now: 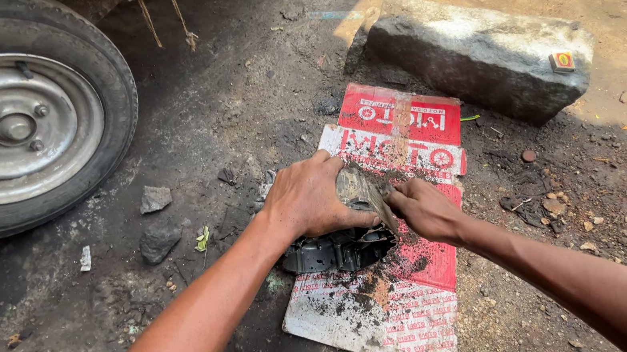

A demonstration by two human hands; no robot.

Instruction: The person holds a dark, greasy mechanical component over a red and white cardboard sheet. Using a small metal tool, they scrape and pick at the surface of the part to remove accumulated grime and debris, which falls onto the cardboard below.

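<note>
We have both hands crowded together over the red and white cardboard sheet [414, 267]: our left hand [309, 201] and right hand [424, 210] meet on a grimy part [360, 190], and a dark round metal piece [336, 252] sits just under them, blocking the way downward. Ahead, the long stone block [475, 54] walls off the far edge of the sheet. To our left, small rocks [156, 221] lie scattered on the dirt, and beyond them the vehicle wheel [11, 119] closes that side. To our right, the oily ground [575, 198] holds only pebbles and lies open. The near end of the sheet is bare but dusted with black grit.
</note>
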